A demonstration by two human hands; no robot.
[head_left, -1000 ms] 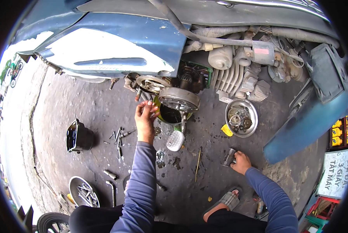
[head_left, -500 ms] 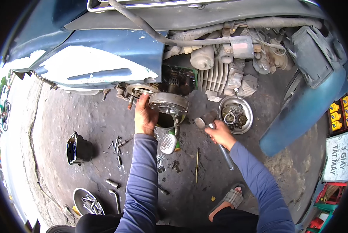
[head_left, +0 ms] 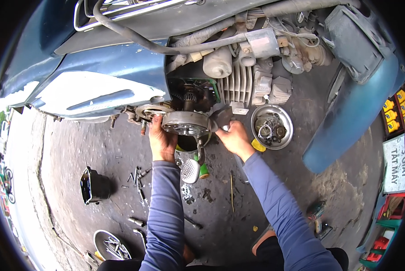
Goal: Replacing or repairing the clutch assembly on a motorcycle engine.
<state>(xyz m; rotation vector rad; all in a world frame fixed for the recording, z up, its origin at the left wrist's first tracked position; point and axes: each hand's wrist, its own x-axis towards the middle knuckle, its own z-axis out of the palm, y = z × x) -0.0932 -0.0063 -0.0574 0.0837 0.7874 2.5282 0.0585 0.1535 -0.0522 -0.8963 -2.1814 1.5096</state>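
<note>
My left hand [head_left: 163, 143] grips a round metal engine part [head_left: 186, 123] at the open side of the motorbike's engine, thumb up by its left edge. Some of its fingers are hidden behind the part. In my right hand [head_left: 235, 139] is a hammer [head_left: 222, 116], held close to its head. The hammer head is at the right rim of the round part; whether they touch I cannot tell. Its handle runs back beneath my right forearm. Below the part hangs a kick lever with a ribbed pedal [head_left: 190, 171].
A metal bowl of small parts [head_left: 291, 141] stands right of my right hand. On the ground at left are a black container [head_left: 96, 186], loose bolts [head_left: 138, 180] and a bowl of wrenches [head_left: 97, 247]. The blue front fender [head_left: 347, 135] slants down at right.
My right hand has moved up and left, bringing the hammer head from near the bowl to the round part's right rim. My left hand stays on the part. The view has shifted.
</note>
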